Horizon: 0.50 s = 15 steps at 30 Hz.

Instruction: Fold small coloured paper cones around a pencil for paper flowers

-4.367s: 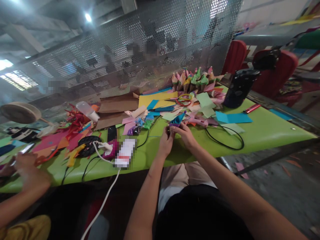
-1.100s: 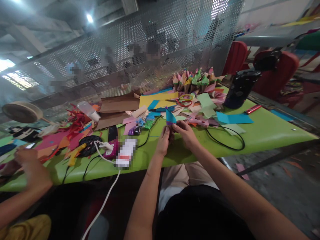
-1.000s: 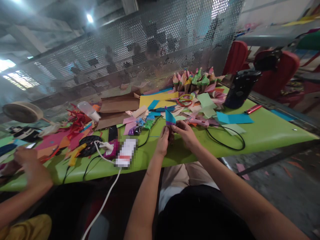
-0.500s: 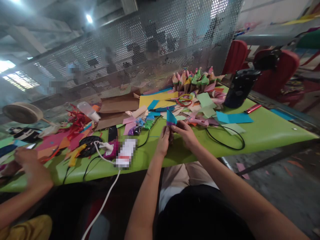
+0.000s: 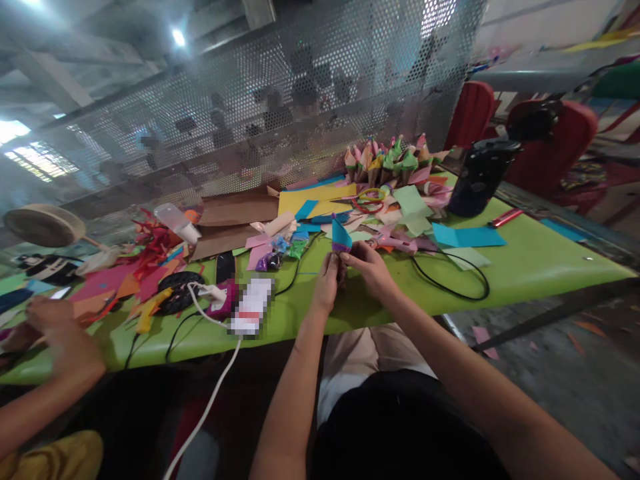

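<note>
My left hand point(image 5: 327, 283) and my right hand point(image 5: 369, 269) meet over the green table point(image 5: 525, 263), both pinching a small folded paper piece point(image 5: 341, 238), blue on top with a purple band at its base. The piece stands upright between my fingertips. Just beyond it lie a pink glue gun point(image 5: 395, 241) with a black cord point(image 5: 453, 283) and loose sheets of coloured paper. At the back of the table a cluster of finished paper cones point(image 5: 387, 160) in pink, green and yellow stands upright.
Another person's hand point(image 5: 55, 333) works at the far left among red and pink scraps. A white charger cable point(image 5: 210, 393), a black phone point(image 5: 223, 267), brown cardboard point(image 5: 235, 213), a dark flask point(image 5: 479, 177) and red chairs point(image 5: 550, 143) surround the spot. A perforated metal screen backs the table.
The blue paper piece, first tilted to the right, now stands upright in my fingers. My hands have barely shifted in the last second. The other person's hand moved slightly.
</note>
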Tool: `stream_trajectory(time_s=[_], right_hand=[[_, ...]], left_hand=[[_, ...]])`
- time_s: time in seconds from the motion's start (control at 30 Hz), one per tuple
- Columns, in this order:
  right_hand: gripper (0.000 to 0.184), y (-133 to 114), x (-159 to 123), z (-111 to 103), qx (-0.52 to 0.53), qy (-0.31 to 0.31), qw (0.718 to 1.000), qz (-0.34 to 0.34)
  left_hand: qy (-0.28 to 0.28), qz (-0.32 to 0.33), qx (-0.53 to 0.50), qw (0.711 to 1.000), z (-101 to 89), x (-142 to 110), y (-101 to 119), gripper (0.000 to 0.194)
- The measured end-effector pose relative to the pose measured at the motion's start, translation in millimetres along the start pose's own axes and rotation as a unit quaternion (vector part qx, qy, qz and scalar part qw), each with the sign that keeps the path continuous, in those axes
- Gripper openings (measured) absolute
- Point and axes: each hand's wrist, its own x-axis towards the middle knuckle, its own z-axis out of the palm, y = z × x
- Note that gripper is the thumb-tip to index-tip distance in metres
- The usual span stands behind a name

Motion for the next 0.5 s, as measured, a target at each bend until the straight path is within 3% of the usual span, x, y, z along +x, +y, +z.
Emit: stream_trajectory(time_s=[0.23,0.5], right_hand=[[0.041,0.2,0.4,-1.8,-0.028,0.011,1.0,-0.006],[0.041,2.4,1.5,-1.7,-0.032,0.009,0.999,-0.005]], left_hand=[[-0.018,0.004,-0.002,1.0,0.3,-0.6,-1.5,0.052],[-0.049,-0.007,-0.064,0.997,0.7,0.1,-0.5,0.045]])
